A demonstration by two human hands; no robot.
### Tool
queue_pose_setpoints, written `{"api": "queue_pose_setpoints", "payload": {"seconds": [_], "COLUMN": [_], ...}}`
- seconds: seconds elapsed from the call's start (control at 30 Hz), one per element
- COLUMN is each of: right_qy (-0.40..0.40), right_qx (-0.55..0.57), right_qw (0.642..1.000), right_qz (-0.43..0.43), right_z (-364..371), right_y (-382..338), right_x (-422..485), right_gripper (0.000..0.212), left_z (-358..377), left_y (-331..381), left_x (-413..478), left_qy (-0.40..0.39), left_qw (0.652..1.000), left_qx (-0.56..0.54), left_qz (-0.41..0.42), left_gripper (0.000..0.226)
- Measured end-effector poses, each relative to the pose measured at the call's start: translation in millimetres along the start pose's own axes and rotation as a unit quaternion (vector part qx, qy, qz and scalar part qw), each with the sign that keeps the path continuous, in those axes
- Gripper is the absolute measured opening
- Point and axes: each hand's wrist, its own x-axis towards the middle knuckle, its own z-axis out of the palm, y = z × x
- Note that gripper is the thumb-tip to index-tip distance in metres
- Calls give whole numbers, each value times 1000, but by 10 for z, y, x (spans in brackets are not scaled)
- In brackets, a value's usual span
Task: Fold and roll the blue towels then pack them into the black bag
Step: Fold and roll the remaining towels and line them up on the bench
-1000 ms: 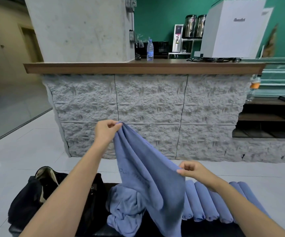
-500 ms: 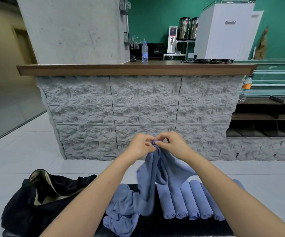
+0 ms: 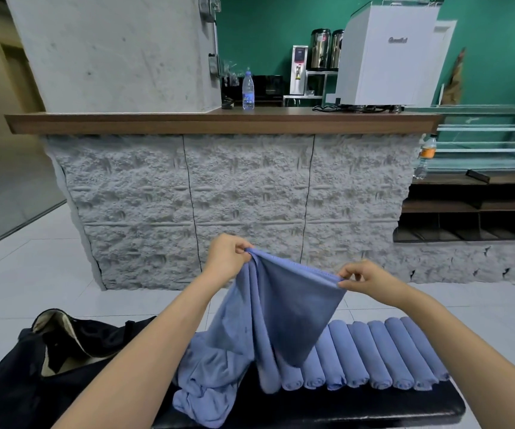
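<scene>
Now left hand, right hand, each pinching one held towel; about seven rolled towels; one black bag.

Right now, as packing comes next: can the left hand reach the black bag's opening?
Probably, once freed: the left hand pinches the towel, but the black bag gapes open beside that arm, its mouth uncovered.

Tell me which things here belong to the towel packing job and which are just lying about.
Job: blue towel pinched by left hand and right hand; towel heap; rolled towels; black bag.
Lying about: water bottle; white machine; orange-labelled bottle; metal urns.
</scene>
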Motion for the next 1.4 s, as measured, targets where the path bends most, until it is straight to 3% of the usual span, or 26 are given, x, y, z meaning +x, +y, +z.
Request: {"api": "queue_pose_setpoints", "payload": {"seconds": [0.07,0.13,0.23,0.4,0.53,0.7,0.77,0.87,1.03,1.17,1.27,1.33,1.4], "right_qy": [28,105,197,94,59,127,174,221,245,218,176,159,145], "right_qx": [-42,-20,169,193,232,260,281,306,321,249,109,99,130], "right_qw": [998,994,966,973,968,954,943,926,912,925,941,944,947], "right_qz": [30,27,-8,-89,-79,-74,-47,3,78,186,269,272,257], "right_z": [-16,-32,-40,172,339,367,319,188,142,302,374,427,510], "right_y": [128,122,-176,-806,-953,-962,-912,-788,-550,-369,-429,-567,-719], "right_x": [7,0,-23,156,288,258,248,234,206,302,321,315,337], "right_gripper": [29,34,19,21,17,20,18,11,18,27,37,45,39], "left_z": [39,59,64,161,143,97,108,115,8,57,163,273,406], "left_y": [5,0,32,274,399,300,123,-278,-625,-557,-399,-279,-163], "left_x": [-6,7,15,-85,-158,-219,-247,-358,-558,-526,-449,-417,-388], "left_qy": [-1,-7,-41,-98,-87,-113,-181,-246,-195,-122,-73,-41,-18], "left_qw": [1000,1000,999,991,988,976,973,965,945,895,884,886,897], "left_qx": [-5,-7,18,-5,-48,-183,-143,-87,-247,-399,-408,-398,-373], "left_qz": [4,10,25,94,120,28,2,-27,-85,-154,-216,-234,-238], "left_gripper": [25,31,23,19,25,17,6,25,9,6,5,5,9]}}
